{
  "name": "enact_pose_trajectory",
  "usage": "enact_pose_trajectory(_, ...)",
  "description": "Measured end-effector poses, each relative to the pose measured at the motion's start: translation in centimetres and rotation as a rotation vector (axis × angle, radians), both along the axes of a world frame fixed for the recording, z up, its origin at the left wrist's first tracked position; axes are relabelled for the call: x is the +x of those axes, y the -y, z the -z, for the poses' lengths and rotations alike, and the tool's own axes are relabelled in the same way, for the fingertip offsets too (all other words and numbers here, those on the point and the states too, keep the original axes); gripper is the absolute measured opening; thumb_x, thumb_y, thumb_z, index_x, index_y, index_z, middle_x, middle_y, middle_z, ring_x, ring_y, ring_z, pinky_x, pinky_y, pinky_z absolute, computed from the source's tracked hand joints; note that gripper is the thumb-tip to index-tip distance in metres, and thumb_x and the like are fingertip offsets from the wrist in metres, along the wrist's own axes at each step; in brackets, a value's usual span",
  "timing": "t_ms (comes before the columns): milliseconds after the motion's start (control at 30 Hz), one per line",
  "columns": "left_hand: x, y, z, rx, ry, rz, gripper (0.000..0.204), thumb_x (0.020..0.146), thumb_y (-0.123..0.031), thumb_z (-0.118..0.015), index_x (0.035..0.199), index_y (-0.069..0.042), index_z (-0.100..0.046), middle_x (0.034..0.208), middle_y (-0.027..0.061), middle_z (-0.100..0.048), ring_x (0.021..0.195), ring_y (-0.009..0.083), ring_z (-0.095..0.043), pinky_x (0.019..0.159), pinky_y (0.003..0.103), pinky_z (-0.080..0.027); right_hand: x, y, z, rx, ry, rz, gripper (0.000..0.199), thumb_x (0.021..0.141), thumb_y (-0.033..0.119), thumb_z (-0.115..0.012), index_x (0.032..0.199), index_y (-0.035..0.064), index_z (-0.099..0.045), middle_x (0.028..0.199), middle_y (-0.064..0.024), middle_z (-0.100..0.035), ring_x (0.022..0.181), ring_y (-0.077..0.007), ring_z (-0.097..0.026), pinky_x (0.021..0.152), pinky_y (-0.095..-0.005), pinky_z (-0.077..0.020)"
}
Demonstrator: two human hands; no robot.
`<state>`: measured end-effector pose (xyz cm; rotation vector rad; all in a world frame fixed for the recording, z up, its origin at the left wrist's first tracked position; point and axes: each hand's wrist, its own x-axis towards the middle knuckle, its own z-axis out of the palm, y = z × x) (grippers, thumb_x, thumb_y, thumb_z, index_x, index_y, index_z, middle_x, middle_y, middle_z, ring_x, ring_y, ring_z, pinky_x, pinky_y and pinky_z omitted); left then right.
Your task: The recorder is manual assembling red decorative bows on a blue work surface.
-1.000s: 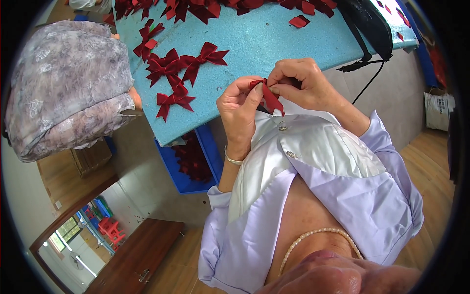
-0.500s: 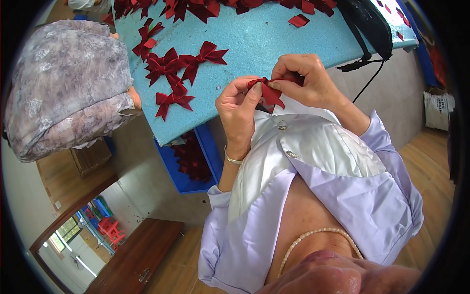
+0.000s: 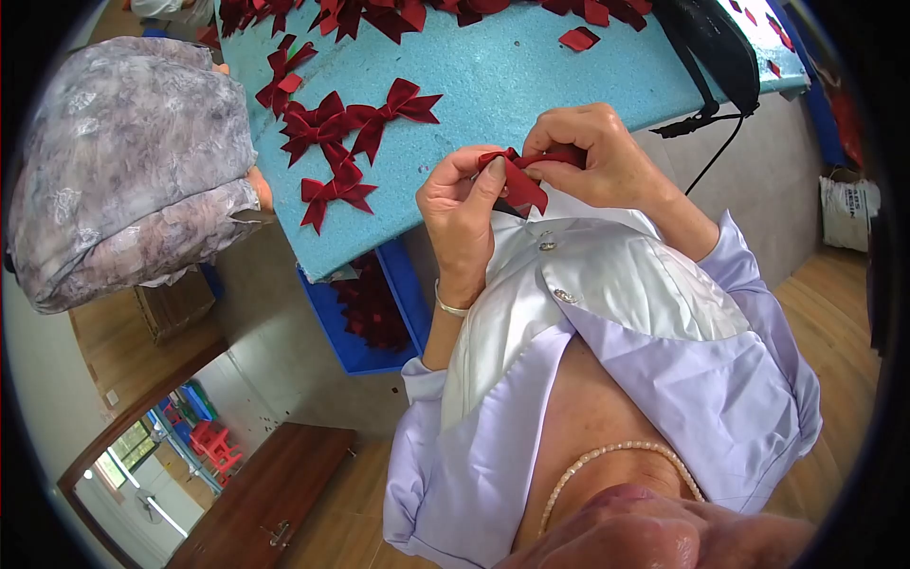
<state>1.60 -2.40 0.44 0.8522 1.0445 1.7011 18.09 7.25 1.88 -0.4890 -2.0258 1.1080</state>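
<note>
Two hands meet at the near edge of the bench [image 3: 569,85], but much else is cut off or hard to read. At far left a co-worker [image 3: 123,161] in a grey patterned top shows only as a shoulder and sleeve, their hands hidden. Beside that sleeve, finished bows [image 3: 351,128] of dark red ribbon lie in a loose cluster on the bench, and more red pieces [image 3: 379,14] run off the top edge. Below the bench edge a blue bin [image 3: 365,322] holds a heap of the same red ribbon pieces, partly hidden by the bench and the person's forearm. The left hand [image 3: 460,213], a bracelet at its wrist, pinches the ribbon [image 3: 517,180] between thumb and fingers; the right hand [image 3: 592,156] is closed on the same piece from above, so both hold it just over the bench edge, close to the chest. Fingers cover most of the ribbon, so its fold cannot be made out. A black strap and cable [image 3: 711,66] cross the bench at right. The bench top is teal foam with small pits. The floor is wood, with a white sack [image 3: 848,209] at far right.
</note>
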Motion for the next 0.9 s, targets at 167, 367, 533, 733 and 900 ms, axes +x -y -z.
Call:
enact_pose_trajectory(167, 0.1, 0.0, -0.1, 0.041, -0.077, -0.019, 0.010, 0.091, -0.002, -0.069, 0.099, 0.004, -0.069, 0.091, 0.0078, -0.069, 0.076, 0.0093, -0.061, 0.068, 0.023, -0.051, -0.1, 0.3, -0.4, 0.009, 0.013, 0.042, 0.009, 0.073, -0.001, -0.072, 0.080, 0.0002, -0.066, 0.066, -0.0049, -0.062, 0.054, -0.0114, -0.053, 0.048, -0.0265, -0.0373)
enact_pose_trajectory(367, -0.5, 0.0, 0.1, 0.038, 0.002, 0.032, 0.008, 0.089, 0.000, -0.071, 0.096, 0.004, -0.070, 0.096, 0.0098, -0.070, 0.075, 0.0109, -0.062, 0.067, 0.025, -0.052, -0.2, 0.4, -0.5, -0.026, -0.009, 0.032, 0.008, 0.075, -0.001, -0.072, 0.081, 0.0003, -0.067, 0.066, -0.0048, -0.062, 0.053, -0.0111, -0.052, 0.048, -0.0263, -0.0364)
enact_pose_trajectory(533, -1.0, 0.0, 0.7, 0.037, 0.066, 0.078, 0.009, 0.088, 0.001, -0.071, 0.096, 0.003, -0.071, 0.100, 0.0125, -0.071, 0.075, 0.0119, -0.062, 0.066, 0.025, -0.051, 0.0, 0.2, -0.9, -0.034, 0.025, -0.016, 0.008, 0.075, -0.003, -0.070, 0.083, -0.0005, -0.067, 0.068, -0.0053, -0.064, 0.054, -0.0118, -0.054, 0.049, -0.0261, -0.0381)
enact_pose_trajectory(733, -1.5, 0.1, 0.8, 0.013, 0.044, 0.130, 0.009, 0.086, 0.005, -0.070, 0.095, 0.004, -0.072, 0.104, 0.0149, -0.071, 0.079, 0.0134, -0.065, 0.069, 0.026, -0.055, -0.1, -0.3, -0.9, 0.045, -0.034, -0.061, 0.010, 0.075, -0.003, -0.068, 0.084, -0.0014, -0.068, 0.069, -0.0068, -0.065, 0.056, -0.0139, -0.057, 0.050, -0.0274, -0.0402)
enact_pose_trajectory(900, -1.7, 0.3, 0.8, 0.024, 0.033, 0.159, 0.011, 0.085, 0.007, -0.070, 0.096, 0.006, -0.071, 0.104, 0.0167, -0.071, 0.081, 0.0154, -0.067, 0.070, 0.029, -0.059, 0.0, -0.3, -1.0, -0.093, -0.004, -0.121, 0.009, 0.076, -0.003, -0.068, 0.084, -0.0019, -0.067, 0.070, -0.0073, -0.065, 0.057, -0.0161, -0.058, 0.051, -0.0282, -0.0415)
